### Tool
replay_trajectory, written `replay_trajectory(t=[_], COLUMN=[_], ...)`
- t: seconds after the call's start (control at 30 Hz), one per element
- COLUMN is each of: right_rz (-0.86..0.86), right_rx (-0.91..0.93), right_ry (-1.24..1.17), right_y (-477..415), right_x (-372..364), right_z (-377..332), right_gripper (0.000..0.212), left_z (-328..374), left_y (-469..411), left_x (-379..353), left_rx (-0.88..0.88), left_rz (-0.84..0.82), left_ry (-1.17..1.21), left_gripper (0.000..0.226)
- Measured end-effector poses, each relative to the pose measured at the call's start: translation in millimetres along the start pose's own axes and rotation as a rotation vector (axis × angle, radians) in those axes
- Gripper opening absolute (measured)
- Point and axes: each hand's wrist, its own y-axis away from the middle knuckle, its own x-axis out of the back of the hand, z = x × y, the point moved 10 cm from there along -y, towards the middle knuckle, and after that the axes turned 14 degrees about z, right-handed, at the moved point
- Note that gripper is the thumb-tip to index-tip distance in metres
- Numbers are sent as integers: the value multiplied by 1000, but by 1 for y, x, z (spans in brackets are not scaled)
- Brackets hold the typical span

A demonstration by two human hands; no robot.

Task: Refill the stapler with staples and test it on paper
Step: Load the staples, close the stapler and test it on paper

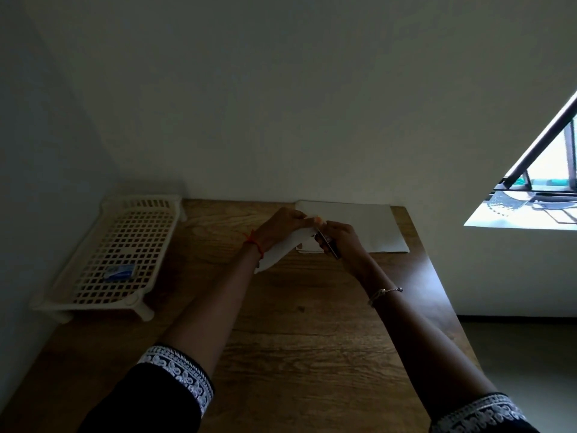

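A white sheet of paper (278, 252) is lifted off the table, pinched at its upper corner by my left hand (282, 228). My right hand (340, 242) grips a small dark stapler (327, 245), whose front end meets that same corner of the sheet. Both hands touch at the fingertips above the far middle of the wooden table (296, 339). A stack of white paper (368, 226) lies flat behind the hands, against the wall. A small blue staple box (120, 272) rests in the tray at the left.
A cream plastic lattice tray (125, 254) on short legs stands at the table's far left corner by the wall. The table's right edge drops off near a bright window (537, 189). The scene is dim.
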Motion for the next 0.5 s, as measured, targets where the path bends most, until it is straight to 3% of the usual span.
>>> replay_trajectory(t=[0.27,0.4,0.5], right_rz=[90,67,25], right_rx=[31,6,-64], right_ry=[19,-3,-63], right_y=[-5,-9,-14], right_x=[4,0,-5], right_z=[-2,2,11], right_gripper=[34,35,34], left_z=[13,9,-7], left_y=[-7,-9,-15], left_x=[0,4,6], left_rx=[-146,-107,17], left_rz=[45,75,83], left_ry=[-126,-50,26], left_gripper=[23,24,28])
